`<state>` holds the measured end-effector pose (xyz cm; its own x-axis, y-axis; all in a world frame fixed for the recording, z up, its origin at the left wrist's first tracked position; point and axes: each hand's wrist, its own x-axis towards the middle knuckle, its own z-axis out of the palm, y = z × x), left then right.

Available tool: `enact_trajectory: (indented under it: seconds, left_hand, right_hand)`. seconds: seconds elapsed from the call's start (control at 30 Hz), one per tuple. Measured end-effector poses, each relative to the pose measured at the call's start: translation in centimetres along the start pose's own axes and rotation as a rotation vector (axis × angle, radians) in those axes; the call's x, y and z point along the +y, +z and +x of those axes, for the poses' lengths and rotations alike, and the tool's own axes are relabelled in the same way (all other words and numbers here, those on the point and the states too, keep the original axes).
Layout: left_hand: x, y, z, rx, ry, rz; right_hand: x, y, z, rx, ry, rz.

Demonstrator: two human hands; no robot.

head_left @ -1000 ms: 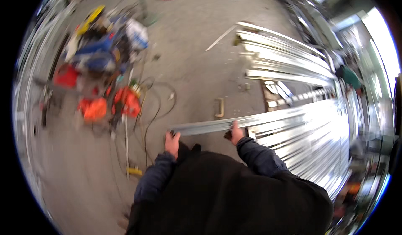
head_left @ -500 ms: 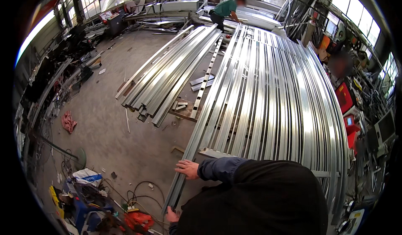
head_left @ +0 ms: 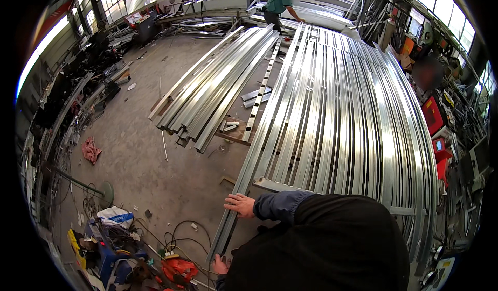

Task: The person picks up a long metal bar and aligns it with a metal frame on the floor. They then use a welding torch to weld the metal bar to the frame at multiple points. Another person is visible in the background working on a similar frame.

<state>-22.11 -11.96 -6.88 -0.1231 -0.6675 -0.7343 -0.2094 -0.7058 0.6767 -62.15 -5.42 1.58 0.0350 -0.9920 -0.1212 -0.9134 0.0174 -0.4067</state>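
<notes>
A long galvanized metal channel [head_left: 236, 185] runs from the near left up toward the far side, along the left border of a wide row of similar profiles [head_left: 332, 135]. My right hand [head_left: 241, 206] rests on its upper face with the fingers spread. Nearer to me, my left hand [head_left: 221, 264] is closed at the channel's near end, thumb up; part of its fingers is hidden. A dark blue sleeve [head_left: 280, 206] covers my right forearm.
A co-worker in a green shirt [head_left: 279, 2] leans over the profiles' far end. Stacked metal profiles [head_left: 218, 91] lie to the left. A blue machine [head_left: 104, 252], cables [head_left: 189, 226] and an orange-red bag [head_left: 179, 269] sit at lower left. Red equipment [head_left: 432, 115] stands at right.
The view has shifted slightly, so most things appear a little farther right. My hands keep their places on the channel. The far co-worker has straightened somewhat, one arm still reaching to the profiles.
</notes>
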Motion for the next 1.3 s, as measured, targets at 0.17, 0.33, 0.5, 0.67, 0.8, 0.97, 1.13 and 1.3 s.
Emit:
enact_trajectory:
  seconds: [0.17,0.33,0.5,0.67,0.8,0.97,1.13,1.3]
  left_hand:
    - [-2.6,-0.1,1.1,-0.043,0.157,0.183]
    - [-2.7,-1.6,1.2,-0.133,0.174,0.127]
    - [-2.8,-1.8,0.4,-0.172,0.156,0.092]
    - [-3.9,-1.1,0.3,-0.086,0.095,-0.028]
    - [-4.3,0.2,-0.6,0.013,0.033,-0.184]
    - [-2.9,1.3,-2.7,-0.051,0.073,-0.128]
    - [-1.0,2.9,-4.9,-0.036,0.024,-0.190]
    - [-3.6,1.6,-2.6,-0.095,0.136,-0.137]
  right_hand:
    - [0.8,1.5,-0.8,0.072,-0.006,-0.056]
    - [0.0,0.7,-0.2,0.016,0.022,-0.038]
    - [0.2,0.5,-0.3,0.009,0.030,-0.010]
    - [0.3,1.0,-0.3,0.041,0.004,-0.055]
    - [-0.1,0.7,-0.4,0.077,-0.019,-0.061]
    - [0.4,0.8,-0.3,0.071,-0.026,-0.056]
    - [1.2,1.6,-0.4,0.076,-0.028,-0.038]
    - [0.9,1.5,-0.3,0.108,-0.054,0.020]
